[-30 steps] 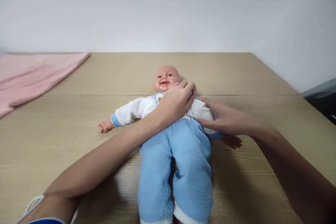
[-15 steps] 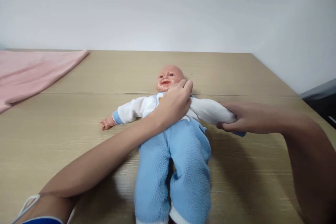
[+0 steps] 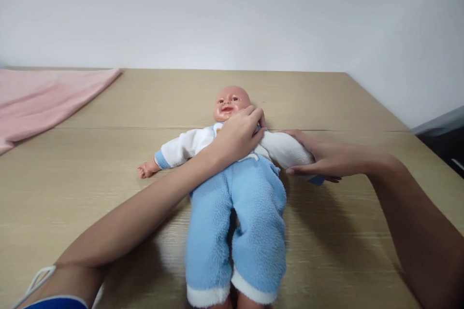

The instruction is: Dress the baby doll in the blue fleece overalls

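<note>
A baby doll (image 3: 232, 99) in a blue and white fleece outfit lies on its back, head away from me. My left hand (image 3: 239, 133) crosses its chest, fingers curled at the shoulder on the right side of the view, just below the chin. It grips the outfit there; the fingertips are partly hidden. My right hand (image 3: 308, 154) is wrapped round the white sleeve (image 3: 284, 149) of the arm on that side, thumb below and fingers above. A bit of blue cuff and the doll's fingers show beneath my hand. The doll's other arm (image 3: 181, 149) lies stretched out to the left.
The doll rests on a wooden table (image 3: 90, 193) with a seam running across it. A pink cloth (image 3: 43, 106) lies at the far left. Behind stands a pale wall (image 3: 232, 14). A dark object (image 3: 445, 135) is beyond the table's right edge.
My right hand has moved left along the sleeve, towards the shoulder, and the doll's fingers now show beyond it. The doll has shifted slightly away from me. My left hand stays at the shoulder.
</note>
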The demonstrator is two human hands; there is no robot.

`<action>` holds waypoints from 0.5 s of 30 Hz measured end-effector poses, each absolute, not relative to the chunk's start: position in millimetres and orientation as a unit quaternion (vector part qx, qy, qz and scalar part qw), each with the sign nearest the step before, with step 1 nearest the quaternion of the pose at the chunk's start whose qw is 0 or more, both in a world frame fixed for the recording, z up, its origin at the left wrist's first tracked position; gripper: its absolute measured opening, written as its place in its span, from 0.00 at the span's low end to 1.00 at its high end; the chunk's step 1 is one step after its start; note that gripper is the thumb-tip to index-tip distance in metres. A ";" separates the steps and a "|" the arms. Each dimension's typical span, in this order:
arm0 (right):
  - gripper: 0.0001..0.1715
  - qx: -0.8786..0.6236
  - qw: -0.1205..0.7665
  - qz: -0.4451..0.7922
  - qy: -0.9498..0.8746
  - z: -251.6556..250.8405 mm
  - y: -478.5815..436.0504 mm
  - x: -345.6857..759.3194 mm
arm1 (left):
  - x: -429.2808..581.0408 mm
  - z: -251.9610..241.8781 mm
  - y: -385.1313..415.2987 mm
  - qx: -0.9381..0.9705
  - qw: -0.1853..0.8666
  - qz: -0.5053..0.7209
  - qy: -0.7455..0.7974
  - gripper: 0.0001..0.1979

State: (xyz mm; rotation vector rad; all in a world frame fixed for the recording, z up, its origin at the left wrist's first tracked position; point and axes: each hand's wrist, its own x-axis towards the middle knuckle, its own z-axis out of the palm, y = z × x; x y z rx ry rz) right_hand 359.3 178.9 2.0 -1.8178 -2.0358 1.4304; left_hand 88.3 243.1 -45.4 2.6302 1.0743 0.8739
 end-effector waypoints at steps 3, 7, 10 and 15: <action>0.62 -0.569 0.029 0.475 -0.671 -2.1 180.0 363.3 | 90.5 -46.2 241.8 0.880 0.078 0.289 0.369 0.03; 0.50 -0.530 0.058 0.421 -0.734 -10.3 184.4 370.1 | 93.1 -51.0 243.6 0.879 0.060 0.295 0.369 0.08; 0.45 -0.519 0.041 0.382 -0.764 -13.1 187.6 372.8 | 93.5 -53.8 244.9 0.881 0.066 0.298 0.362 0.10; 0.36 -0.538 0.009 0.437 -0.721 -6.8 187.4 375.0 | 89.7 -47.3 239.3 0.894 0.065 0.305 0.323 0.05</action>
